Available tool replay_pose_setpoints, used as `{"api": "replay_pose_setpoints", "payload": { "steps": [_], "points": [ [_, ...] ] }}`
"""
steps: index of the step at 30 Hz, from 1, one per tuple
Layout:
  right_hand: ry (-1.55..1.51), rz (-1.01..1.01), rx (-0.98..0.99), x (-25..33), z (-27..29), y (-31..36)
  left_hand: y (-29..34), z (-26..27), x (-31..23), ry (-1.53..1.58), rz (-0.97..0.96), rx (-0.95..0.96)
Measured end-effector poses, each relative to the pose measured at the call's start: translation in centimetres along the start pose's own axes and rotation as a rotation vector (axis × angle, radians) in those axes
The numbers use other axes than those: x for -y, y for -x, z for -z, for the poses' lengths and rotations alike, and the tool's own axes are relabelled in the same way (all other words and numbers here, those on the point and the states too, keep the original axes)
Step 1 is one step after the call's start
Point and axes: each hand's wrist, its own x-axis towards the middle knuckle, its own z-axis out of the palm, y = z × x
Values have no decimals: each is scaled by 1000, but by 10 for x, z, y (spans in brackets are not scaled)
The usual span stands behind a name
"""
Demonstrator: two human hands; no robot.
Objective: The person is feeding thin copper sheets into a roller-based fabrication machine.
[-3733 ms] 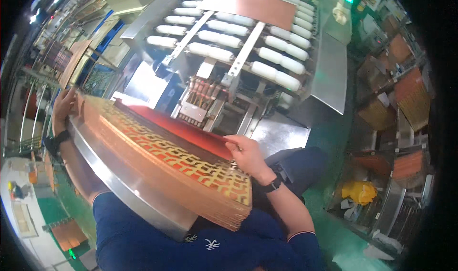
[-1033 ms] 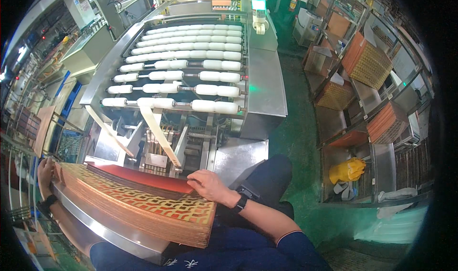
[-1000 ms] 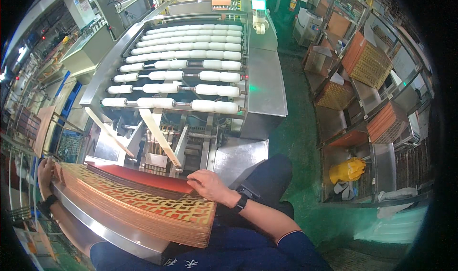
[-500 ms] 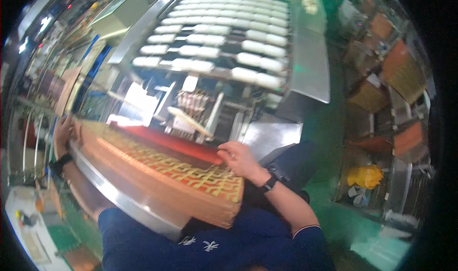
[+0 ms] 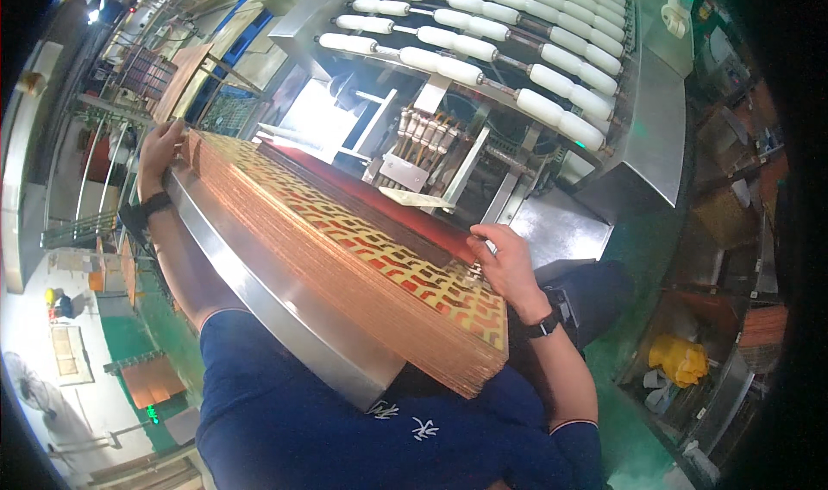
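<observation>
A thick stack of thin copper-edged panels [image 5: 345, 270] lies tilted across my front, its top panel patterned in yellow and orange-red [image 5: 371, 235]. My left hand [image 5: 161, 153] is closed round the stack's far left corner. At the far right corner my right hand [image 5: 509, 266] has thumb and fingers drawn together in a pinch; what lies between them is hidden. A dark red strip [image 5: 379, 195] runs along the stack's far side, ending by my right fingertips. Between the stack and my body is a bare metal plate [image 5: 285, 317].
Beyond the stack stands a machine with rows of white rollers [image 5: 466, 24] and a metal side housing [image 5: 647, 128]. A shelf rack on the right holds boards [image 5: 763, 326] and a yellow bag [image 5: 677, 359]. A brown board [image 5: 151, 382] shows at lower left.
The view has turned, so the machine and stack sit farther right in the picture. My hands stay at the same two corners of the stack. The top pattern shows more sharply.
</observation>
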Motion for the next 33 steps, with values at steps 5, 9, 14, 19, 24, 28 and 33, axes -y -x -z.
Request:
{"api": "replay_pose_setpoints", "payload": {
  "steps": [5, 9, 14, 19, 24, 28, 33],
  "points": [
    [28, -82, 21, -7, 4, -3, -2, -5, -6, 15, 4, 14],
    [37, -45, 12, -12, 6, -4, -2, -6, -7, 20, -4, 14],
    [50, -60, 26, -13, 8, -4, -3, -8, -6, 38, -8, 13],
    [40, -29, 25, -8, 8, -2, 2, -7, -6, 23, -38, -11],
    [20, -37, 43, -3, 7, -1, 7, -4, -6, 5, -18, -34],
    [20, 1, 35, -3, 5, -1, 9, -1, -5, 4, 7, -32],
    [19, -16, -35, -13, 8, -7, 3, 0, -1, -4, 36, -17]
  ]
}}
